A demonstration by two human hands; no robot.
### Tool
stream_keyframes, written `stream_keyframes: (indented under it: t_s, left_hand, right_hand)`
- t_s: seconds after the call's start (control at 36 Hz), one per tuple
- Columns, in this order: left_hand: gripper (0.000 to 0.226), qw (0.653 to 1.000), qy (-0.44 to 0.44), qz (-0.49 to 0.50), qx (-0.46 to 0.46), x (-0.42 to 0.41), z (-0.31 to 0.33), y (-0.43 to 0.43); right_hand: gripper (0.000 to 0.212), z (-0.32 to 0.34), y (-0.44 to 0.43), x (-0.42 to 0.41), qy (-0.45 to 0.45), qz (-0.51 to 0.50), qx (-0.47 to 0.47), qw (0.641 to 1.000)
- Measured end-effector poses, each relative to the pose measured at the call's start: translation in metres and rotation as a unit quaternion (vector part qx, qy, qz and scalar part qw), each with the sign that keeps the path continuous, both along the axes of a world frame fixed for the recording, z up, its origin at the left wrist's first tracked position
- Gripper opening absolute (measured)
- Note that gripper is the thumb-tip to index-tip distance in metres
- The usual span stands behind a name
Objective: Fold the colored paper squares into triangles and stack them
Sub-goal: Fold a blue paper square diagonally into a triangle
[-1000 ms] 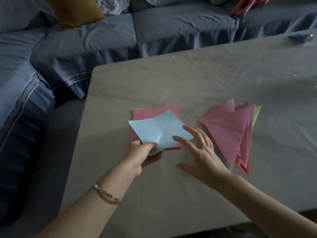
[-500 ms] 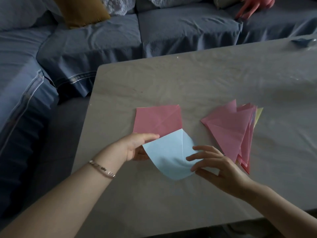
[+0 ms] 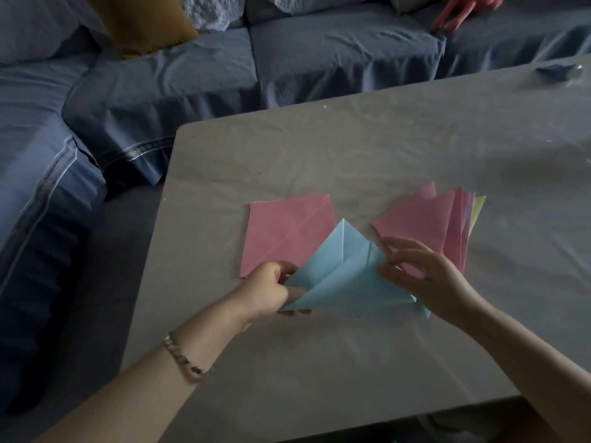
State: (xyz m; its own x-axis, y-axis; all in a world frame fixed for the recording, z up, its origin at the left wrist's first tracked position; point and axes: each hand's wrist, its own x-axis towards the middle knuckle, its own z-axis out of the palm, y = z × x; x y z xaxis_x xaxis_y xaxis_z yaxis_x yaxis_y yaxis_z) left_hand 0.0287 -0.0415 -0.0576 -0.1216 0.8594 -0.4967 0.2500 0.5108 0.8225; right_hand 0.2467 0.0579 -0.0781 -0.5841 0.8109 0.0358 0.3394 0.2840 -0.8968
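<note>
A light blue paper sheet [image 3: 343, 279] is bent over on itself into a rough triangle just above the table. My left hand [image 3: 271, 290] pinches its lower left corner. My right hand [image 3: 422, 276] holds its right side, fingers curled over the upper layer. Behind it lies a pink paper square [image 3: 284, 235] with a diagonal crease, flat on the table. To the right, a fanned stack of folded triangles [image 3: 438, 225], mostly pink with a yellow one at the far edge, rests on the table; my right hand hides its lower tip.
The grey table [image 3: 351, 155] has its left edge close to my left arm. A blue sofa [image 3: 192, 84] wraps around the far and left sides, with a mustard cushion [image 3: 140, 24]. Another person's hand [image 3: 460, 9] rests on the sofa. A small dark object [image 3: 559, 71] lies at the table's far right.
The blue sheet came off the pink square, moved toward me, and has been bent over into a triangle shape. My right hand went from hovering to gripping its right side.
</note>
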Motion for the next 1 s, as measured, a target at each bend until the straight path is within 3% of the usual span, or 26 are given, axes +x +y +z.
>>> stream_keyframes:
  t_s: [0.08, 0.28, 0.36, 0.47, 0.61, 1.0]
  left_hand:
    - [0.026, 0.999, -0.006, -0.041, -0.007, -0.003, 0.006, -0.008]
    - [0.043, 0.994, 0.011, -0.103, -0.039, -0.006, 0.009, -0.017]
    - [0.019, 0.997, 0.063, -0.043, 0.022, -0.006, 0.007, -0.013]
    - [0.011, 0.987, 0.058, 0.050, 0.138, 0.007, 0.015, -0.004]
    - [0.032, 0.949, 0.143, 0.102, 0.261, 0.027, 0.019, -0.003]
    - [0.031, 0.931, 0.152, 0.132, 0.305, 0.036, 0.028, -0.006]
  right_hand:
    - [0.029, 0.005, 0.001, -0.009, 0.013, 0.000, -0.045, 0.999]
    - [0.010, 0.009, -0.009, -0.025, 0.012, -0.024, -0.076, 0.997]
    - [0.012, 0.013, -0.014, -0.027, 0.015, -0.038, -0.068, 0.997]
    - [0.020, 0.016, -0.021, -0.029, 0.037, -0.043, -0.063, 0.996]
    - [0.026, 0.019, -0.029, -0.032, 0.085, -0.067, -0.072, 0.991]
    - [0.027, 0.035, -0.037, -0.037, 0.153, -0.101, -0.078, 0.980]
